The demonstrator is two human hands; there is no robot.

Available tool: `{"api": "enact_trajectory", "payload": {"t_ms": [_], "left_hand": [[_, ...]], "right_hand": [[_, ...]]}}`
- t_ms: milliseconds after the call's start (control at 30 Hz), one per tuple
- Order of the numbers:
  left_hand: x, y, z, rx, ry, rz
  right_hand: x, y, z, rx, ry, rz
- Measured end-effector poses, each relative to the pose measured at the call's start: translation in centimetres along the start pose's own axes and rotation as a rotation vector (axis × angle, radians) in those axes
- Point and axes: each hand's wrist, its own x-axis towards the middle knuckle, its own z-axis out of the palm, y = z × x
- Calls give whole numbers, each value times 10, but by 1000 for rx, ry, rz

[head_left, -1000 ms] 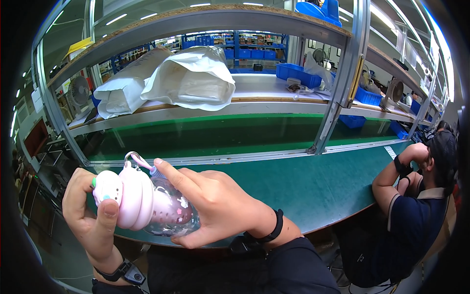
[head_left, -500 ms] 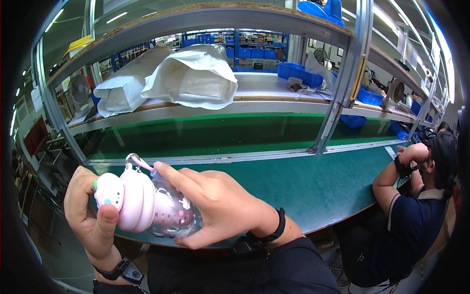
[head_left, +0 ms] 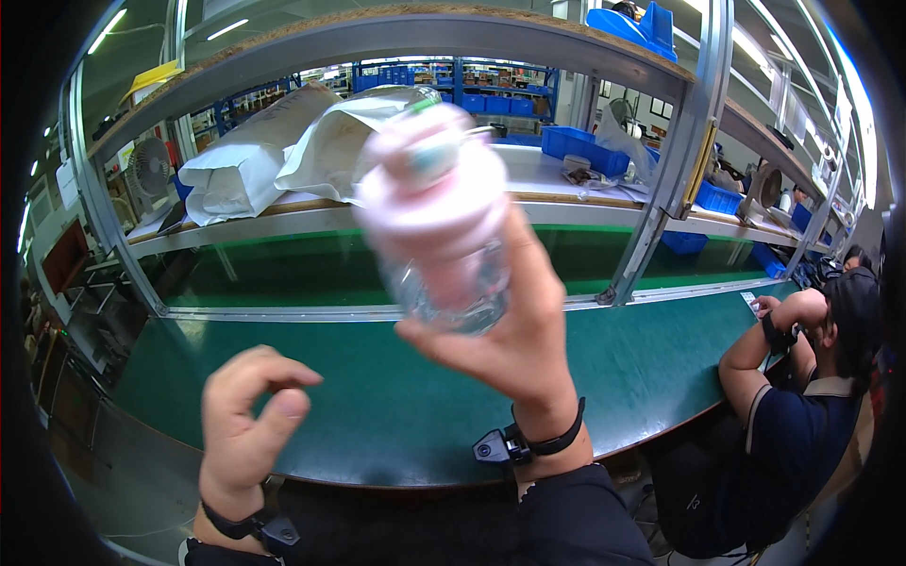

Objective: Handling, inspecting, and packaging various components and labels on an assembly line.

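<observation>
A water bottle (head_left: pixel 439 222) with a pale pink ribbed cap and a clear body is raised upright in front of me, smeared by motion. My right hand (head_left: pixel 519 330) wraps the lower part of its clear body. Above the near left of the green table, my left hand (head_left: pixel 250 420) holds nothing. Its fingers are bent, with a gap between thumb and forefinger, and it is apart from the bottle. On top of the cap a small round figure with a bit of green is too blurred to make out.
The green table (head_left: pixel 368 401) stretches before me, with a metal frame and shelf behind it. White sacks (head_left: pixel 226 179) and a blue bin (head_left: pixel 585 149) stand on the shelf. A co-worker (head_left: pixel 802 424) sits at the right, an arm on the table.
My left hand has let go of the bottle's cap and dropped slightly to the right. My right hand has lifted the bottle up and rightward, turning it from lying sideways to upright.
</observation>
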Motion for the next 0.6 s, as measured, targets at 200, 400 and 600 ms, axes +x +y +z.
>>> {"api": "enact_trajectory", "payload": {"t_ms": [200,400,600], "left_hand": [[8,-57,74,-332,-465,-450],[33,-113,134,-792,-654,-760],[16,-163,157,-1390,-642,-866]], "right_hand": [[7,11,-10,195,338,237],[8,25,-17,160,470,302],[9,32,-13,210,536,354]]}}
